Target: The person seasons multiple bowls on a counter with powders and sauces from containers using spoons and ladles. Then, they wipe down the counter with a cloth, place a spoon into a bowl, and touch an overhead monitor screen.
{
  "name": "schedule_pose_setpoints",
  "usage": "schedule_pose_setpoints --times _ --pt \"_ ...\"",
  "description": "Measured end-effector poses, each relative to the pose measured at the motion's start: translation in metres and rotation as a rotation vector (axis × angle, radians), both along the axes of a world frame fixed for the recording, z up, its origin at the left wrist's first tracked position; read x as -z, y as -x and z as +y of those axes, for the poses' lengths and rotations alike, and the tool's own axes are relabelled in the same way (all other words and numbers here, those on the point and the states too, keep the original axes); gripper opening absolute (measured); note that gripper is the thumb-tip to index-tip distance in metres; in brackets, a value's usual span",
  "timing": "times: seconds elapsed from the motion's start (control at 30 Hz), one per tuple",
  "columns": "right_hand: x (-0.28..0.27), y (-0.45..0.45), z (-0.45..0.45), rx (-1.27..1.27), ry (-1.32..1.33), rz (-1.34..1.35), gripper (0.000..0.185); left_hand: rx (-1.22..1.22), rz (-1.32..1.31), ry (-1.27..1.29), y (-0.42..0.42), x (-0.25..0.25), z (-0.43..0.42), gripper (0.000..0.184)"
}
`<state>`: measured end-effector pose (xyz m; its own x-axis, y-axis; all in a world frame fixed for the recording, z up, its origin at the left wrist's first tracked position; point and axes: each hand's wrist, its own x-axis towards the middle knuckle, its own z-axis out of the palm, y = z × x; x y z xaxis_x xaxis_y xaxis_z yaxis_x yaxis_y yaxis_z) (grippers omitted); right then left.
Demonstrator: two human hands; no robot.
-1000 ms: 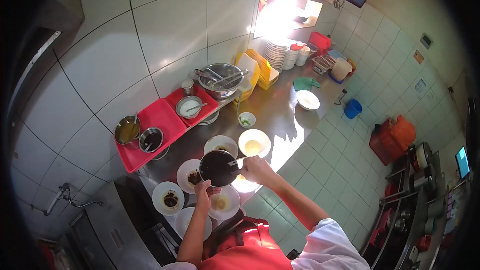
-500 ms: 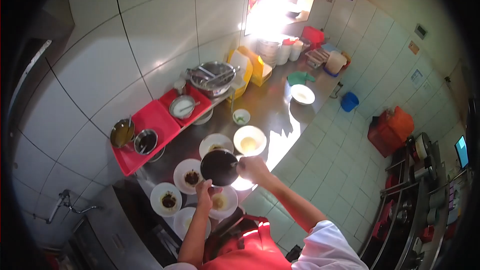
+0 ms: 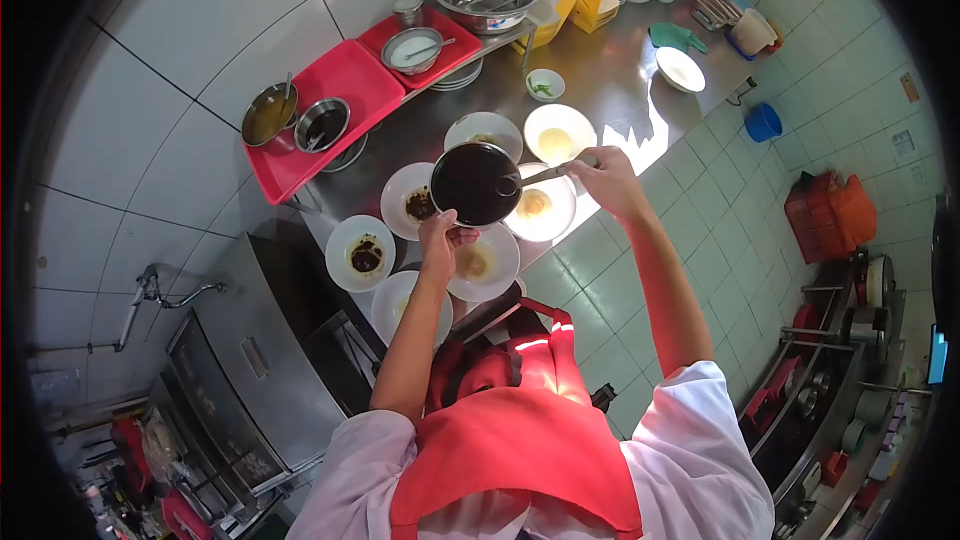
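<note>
From remote I see the dark pot (image 3: 468, 175) above the bowls (image 3: 503, 275): prob. heavy, stiff, best held low w/ full palm. L hand (image 3: 440, 240) fingers clasp its near edge; R hand (image 3: 608, 182) fingers pinch ladle (image 3: 545, 175).

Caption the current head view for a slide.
Left hand on a pot of dark liquid, right hand gripping a handle, above white bowls.

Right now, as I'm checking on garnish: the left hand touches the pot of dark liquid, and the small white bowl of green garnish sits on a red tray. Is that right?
One part is wrong: the head view shows the small white bowl of green garnish on the steel counter. The left hand does touch the pot of dark liquid.
</note>
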<state>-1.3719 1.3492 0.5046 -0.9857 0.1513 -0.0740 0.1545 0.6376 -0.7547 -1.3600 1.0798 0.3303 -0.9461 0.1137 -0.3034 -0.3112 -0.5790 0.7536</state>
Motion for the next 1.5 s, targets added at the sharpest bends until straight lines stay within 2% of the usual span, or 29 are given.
schedule_pose_setpoints --times 0.1,0.2,0.27,0.3,0.37,0.43,0.5,0.53,0.6,0.67,0.77,0.87,0.93,1.07,1.13,1.3,1.37,1.5 --pt "-0.009 -0.004 0.010 0.034 0.076 -0.062 0.029 -0.002 -0.006 -0.001 0.003 0.004 -0.005 0.029" --pt "0.003 -0.004 0.026 0.063 0.062 -0.032 0.028 0.021 0.058 0.048 0.005 0.012 -0.013 0.035" --pt "0.005 -0.010 0.031 0.076 0.010 -0.031 0.028 -0.024 0.038 0.013 0.008 0.018 -0.017 0.029" --pt "0.013 -0.015 0.033 0.082 0.003 -0.040 0.028 -0.052 0.019 -0.025 0.008 0.023 -0.018 0.024" --pt "0.040 -0.022 0.034 0.141 0.021 -0.025 0.027 -0.040 0.059 -0.007 0.004 0.015 -0.017 0.028" --pt "0.070 -0.035 0.029 0.131 -0.029 0.040 0.022 -0.041 0.047 -0.010 0.001 0.017 -0.020 0.029" --pt "0.112 -0.044 0.030 0.021 -0.157 0.237 0.017 -0.058 0.039 -0.016 -0.005 0.014 -0.022 0.029" --pt "0.120 -0.051 0.026 0.017 -0.156 0.237 0.017 -0.071 0.035 -0.023 -0.006 0.013 -0.023 0.029" --pt "0.131 -0.066 0.019 -0.087 -0.340 0.434 0.012 -0.067 0.045 -0.021 -0.011 0.012 -0.027 0.029" --pt "0.136 -0.077 0.015 -0.123 -0.371 0.461 0.013 -0.061 0.054 -0.019 -0.015 0.012 -0.030 0.029" --pt "0.136 -0.087 0.009 -0.154 -0.420 0.513 0.015 -0.073 0.057 -0.021 -0.021 0.016 -0.033 0.029" --pt "0.102 -0.088 -0.004 -0.091 -0.309 0.576 0.012 -0.098 0.056 -0.026 -0.026 0.015 -0.037 0.029" --pt "0.071 -0.085 -0.018 -0.005 -0.088 0.566 0.010 -0.098 0.052 -0.022 -0.029 0.013 -0.037 0.028" --pt "0.029 -0.079 -0.052 -0.100 -0.023 0.522 0.006 -0.111 0.063 -0.054 -0.035 0.015 -0.037 0.026" --pt "0.026 -0.073 -0.071 -0.211 -0.165 0.570 0.006 -0.105 0.070 -0.056 -0.037 0.017 -0.038 0.027" --pt "0.031 -0.063 -0.094 -0.218 -0.165 0.475 0.013 -0.102 0.067 -0.043 -0.048 0.012 -0.039 0.028" --pt "0.035 -0.059 -0.097 -0.144 -0.197 0.261 0.019 -0.098 0.070 -0.036 -0.052 0.010 -0.041 0.028" --pt "0.042 -0.054 -0.094 -0.111 -0.136 0.159 0.024 -0.110 0.051 -0.023 -0.059 0.010 -0.048 0.030"
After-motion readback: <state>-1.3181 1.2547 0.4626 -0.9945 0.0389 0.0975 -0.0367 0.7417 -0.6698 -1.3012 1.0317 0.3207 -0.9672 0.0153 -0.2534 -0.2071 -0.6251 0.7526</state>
